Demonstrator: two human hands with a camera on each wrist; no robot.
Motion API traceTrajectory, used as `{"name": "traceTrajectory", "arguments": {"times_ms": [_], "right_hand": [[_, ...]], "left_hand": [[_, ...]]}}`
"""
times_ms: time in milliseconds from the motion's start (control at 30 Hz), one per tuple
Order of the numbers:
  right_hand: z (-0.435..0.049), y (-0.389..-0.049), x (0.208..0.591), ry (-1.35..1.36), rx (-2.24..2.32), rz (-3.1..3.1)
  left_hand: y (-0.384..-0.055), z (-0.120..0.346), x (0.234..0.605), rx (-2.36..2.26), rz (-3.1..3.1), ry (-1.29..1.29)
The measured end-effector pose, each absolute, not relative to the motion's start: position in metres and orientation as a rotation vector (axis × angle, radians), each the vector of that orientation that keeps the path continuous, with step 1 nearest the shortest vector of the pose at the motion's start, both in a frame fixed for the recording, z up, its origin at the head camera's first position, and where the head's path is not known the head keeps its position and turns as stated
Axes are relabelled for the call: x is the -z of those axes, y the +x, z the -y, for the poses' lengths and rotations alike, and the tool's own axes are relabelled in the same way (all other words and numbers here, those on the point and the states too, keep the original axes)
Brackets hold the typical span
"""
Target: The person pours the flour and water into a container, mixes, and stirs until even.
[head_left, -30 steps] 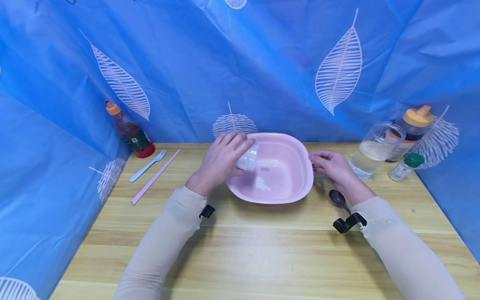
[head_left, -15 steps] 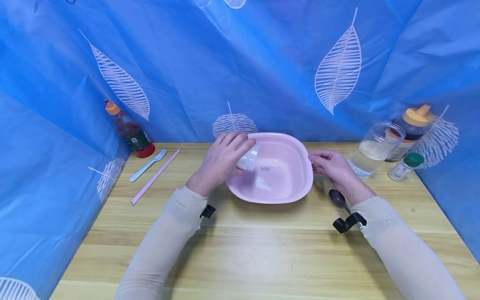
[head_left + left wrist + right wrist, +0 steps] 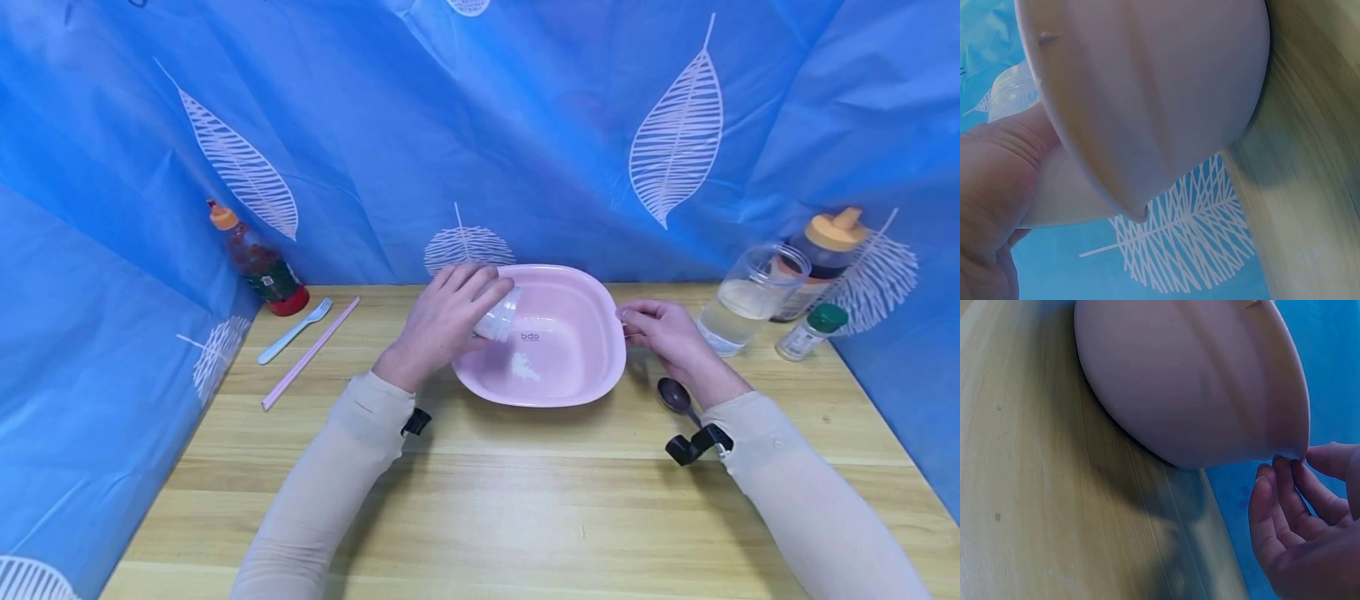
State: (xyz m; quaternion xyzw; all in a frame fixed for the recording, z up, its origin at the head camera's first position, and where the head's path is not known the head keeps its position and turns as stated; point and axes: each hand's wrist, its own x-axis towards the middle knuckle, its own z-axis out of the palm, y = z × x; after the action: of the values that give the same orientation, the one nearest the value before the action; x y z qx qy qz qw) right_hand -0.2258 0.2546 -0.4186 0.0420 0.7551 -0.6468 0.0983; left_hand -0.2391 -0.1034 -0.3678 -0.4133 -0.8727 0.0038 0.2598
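Observation:
A clear plastic cup (image 3: 502, 317) with something white inside is tipped over the left side of a pink basin (image 3: 577, 367). My left hand (image 3: 444, 321) grips this cup from above, mouth toward the basin. On the basin floor lies a small white patch (image 3: 523, 367) that looks like powder. My right hand (image 3: 663, 333) pinches the basin's right rim; in the right wrist view, thumb and fingertips of that hand (image 3: 1310, 512) meet at the edge. From the left wrist, the basin's outer wall (image 3: 1166, 81) hides much of the cup.
Right of the basin stand a cup of clear liquid (image 3: 738, 312), a dark bottle with a yellow cap (image 3: 832, 242) and a green-capped jar (image 3: 810, 333). A dark spoon (image 3: 677, 396) lies by my right wrist. At left are a red sauce bottle (image 3: 262, 267), fork (image 3: 296, 331) and pink chopsticks (image 3: 311, 354).
The cup has turned slightly in my left hand, so its printed lettering has rolled out of sight. Both hands and the basin stay in almost the same place.

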Motion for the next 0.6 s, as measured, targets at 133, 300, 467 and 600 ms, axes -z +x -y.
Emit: {"name": "traceTrajectory", "arguments": {"times_ms": [133,300,467,600], "right_hand": [[-0.2541,-0.226,0.4185,0.133,1.905,-2.241],[-0.254,-0.2268,0.4187,0.145,1.886,-2.248],[-0.2533,-0.2267,0.4184,0.144,1.889,-2.244],[-0.2534,-0.2271,0.4189,0.144,1.897,-2.24]], "left_hand": [[-0.2394,0.1037,0.3676,0.012,2.366,-1.114],[-0.2396,0.1049,0.3668,0.05,2.395,-1.091],[-0.2404,0.1071,0.3677,0.049,2.455,-1.071],[-0.2411,0.1079,0.3683,0.059,2.448,-1.076]]}}
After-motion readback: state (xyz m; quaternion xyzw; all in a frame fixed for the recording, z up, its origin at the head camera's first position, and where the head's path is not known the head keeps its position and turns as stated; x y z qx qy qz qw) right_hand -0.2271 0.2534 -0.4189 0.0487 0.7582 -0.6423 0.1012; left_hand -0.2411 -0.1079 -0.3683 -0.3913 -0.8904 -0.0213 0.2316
